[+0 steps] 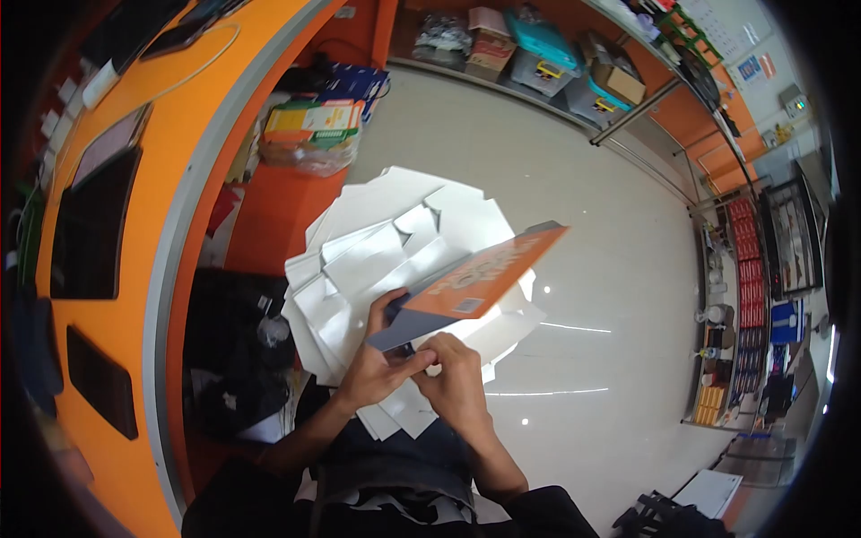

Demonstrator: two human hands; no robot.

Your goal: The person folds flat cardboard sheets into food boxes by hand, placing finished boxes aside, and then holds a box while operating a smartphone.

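Observation:
An orange and dark grey printed carton (480, 273) is tilted in front of me, with white lettering and a small label on its orange face. My left hand (375, 366) is closed around its near grey end, fingers behind and thumb in front. My right hand (453, 372) pinches the lower edge of that same end, its fingertips close to my left thumb. What lies between the fingertips is partly hidden. Beneath the carton, a spread of white cardboard sheets (372, 255) with cut and folded flaps overlaps in front of my lap.
An orange desk (184, 76) with dark tablets (99, 233) runs along the left. Below it are a plastic-wrapped stack of packages (314, 125) and black bags (238, 332). Storage bins (543, 63) sit on a rear shelf. Shelves with red boxes (746, 260) stand right.

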